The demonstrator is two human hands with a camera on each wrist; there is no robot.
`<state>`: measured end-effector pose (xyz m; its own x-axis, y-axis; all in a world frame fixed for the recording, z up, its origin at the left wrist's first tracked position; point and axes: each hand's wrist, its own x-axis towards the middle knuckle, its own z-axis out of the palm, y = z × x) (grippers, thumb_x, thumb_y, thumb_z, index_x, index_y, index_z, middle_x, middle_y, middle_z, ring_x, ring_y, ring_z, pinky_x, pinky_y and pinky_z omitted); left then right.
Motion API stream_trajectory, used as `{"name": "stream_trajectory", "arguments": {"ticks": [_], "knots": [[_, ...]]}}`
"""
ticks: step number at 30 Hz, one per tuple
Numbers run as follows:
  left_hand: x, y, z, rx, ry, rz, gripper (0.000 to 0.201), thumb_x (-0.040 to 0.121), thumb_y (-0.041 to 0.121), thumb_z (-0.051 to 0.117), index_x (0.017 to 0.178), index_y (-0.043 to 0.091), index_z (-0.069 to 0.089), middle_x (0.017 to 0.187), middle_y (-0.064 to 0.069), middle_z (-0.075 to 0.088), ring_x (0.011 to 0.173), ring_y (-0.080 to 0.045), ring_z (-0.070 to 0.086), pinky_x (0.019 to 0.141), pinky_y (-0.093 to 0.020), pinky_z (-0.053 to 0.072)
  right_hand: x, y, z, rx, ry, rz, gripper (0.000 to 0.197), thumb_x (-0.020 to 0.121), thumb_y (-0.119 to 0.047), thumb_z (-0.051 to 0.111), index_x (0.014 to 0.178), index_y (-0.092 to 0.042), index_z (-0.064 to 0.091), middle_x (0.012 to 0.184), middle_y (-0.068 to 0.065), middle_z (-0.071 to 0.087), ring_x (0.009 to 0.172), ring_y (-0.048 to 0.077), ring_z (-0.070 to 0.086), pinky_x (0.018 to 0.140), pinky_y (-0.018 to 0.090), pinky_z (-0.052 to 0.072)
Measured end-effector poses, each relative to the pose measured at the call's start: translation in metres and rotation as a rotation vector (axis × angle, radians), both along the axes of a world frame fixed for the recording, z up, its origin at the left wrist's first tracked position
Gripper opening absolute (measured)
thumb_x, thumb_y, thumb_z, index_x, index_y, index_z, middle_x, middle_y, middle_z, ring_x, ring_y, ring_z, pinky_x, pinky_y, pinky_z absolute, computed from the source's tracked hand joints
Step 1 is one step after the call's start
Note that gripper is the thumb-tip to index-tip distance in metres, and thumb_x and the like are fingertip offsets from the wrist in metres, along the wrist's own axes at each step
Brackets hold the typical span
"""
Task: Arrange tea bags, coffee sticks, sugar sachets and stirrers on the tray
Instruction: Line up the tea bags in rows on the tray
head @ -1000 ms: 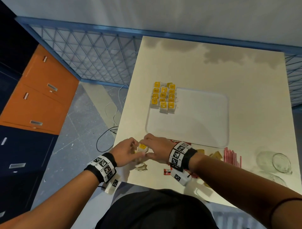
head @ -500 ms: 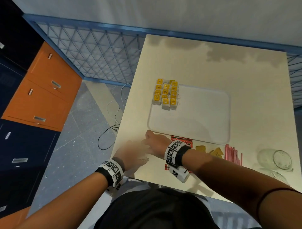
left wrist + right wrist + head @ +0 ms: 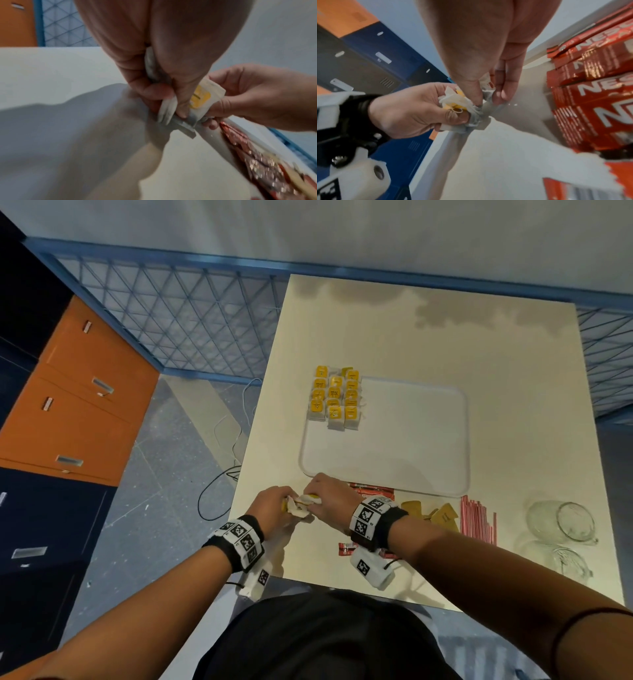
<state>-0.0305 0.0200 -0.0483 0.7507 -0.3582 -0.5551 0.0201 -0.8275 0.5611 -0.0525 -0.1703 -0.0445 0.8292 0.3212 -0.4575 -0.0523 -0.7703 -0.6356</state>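
Together, left hand [image 3: 274, 505] and right hand [image 3: 329, 497] clutch bunched tea bags [image 3: 455, 102] — strings beneath the fingers could tangle — a bag may drop.

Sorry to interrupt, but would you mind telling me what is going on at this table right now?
A person is sorting drink supplies onto a white tray. Both hands, left hand and right hand, hold a bunch of tea bags at the table's near edge. Three rows of tea bags already fill the tray's far left corner. Coffee sticks, sugar sachets and stirrers wait beside the tray.
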Motion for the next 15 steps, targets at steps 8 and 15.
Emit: {"name": "stream_trajectory", "arguments": {"ticks": [8,15], "knots": [[0.022,-0.006,0.015,-0.349,0.254,0.267,0.023,0.078,0.006,0.082,0.088,0.015,0.064,0.076,-0.005,0.066,0.062,-0.012,0.056,0.06,-0.027,0.046,0.01,-0.017,0.016,0.239,0.016,-0.301,0.019,0.086,-0.02,0.07,0.104,-0.024,0.076,0.093,-0.007,0.074,0.083,0.008,0.065,0.068,0.02,0.046],[0.033,-0.026,0.038,-0.677,0.611,0.609,0.015,0.097,0.007,0.059,0.108,0.013,0.068,0.09,-0.005,0.069,0.069,-0.009,0.055,0.054,-0.018,0.038,0.019,-0.03,0.047,0.387,-0.087,-0.452,0.021,0.09,-0.019,0.069,0.107,-0.029,0.077,0.096,-0.014,0.075,0.087,-0.001,0.067,0.078,0.017,0.052]]}}
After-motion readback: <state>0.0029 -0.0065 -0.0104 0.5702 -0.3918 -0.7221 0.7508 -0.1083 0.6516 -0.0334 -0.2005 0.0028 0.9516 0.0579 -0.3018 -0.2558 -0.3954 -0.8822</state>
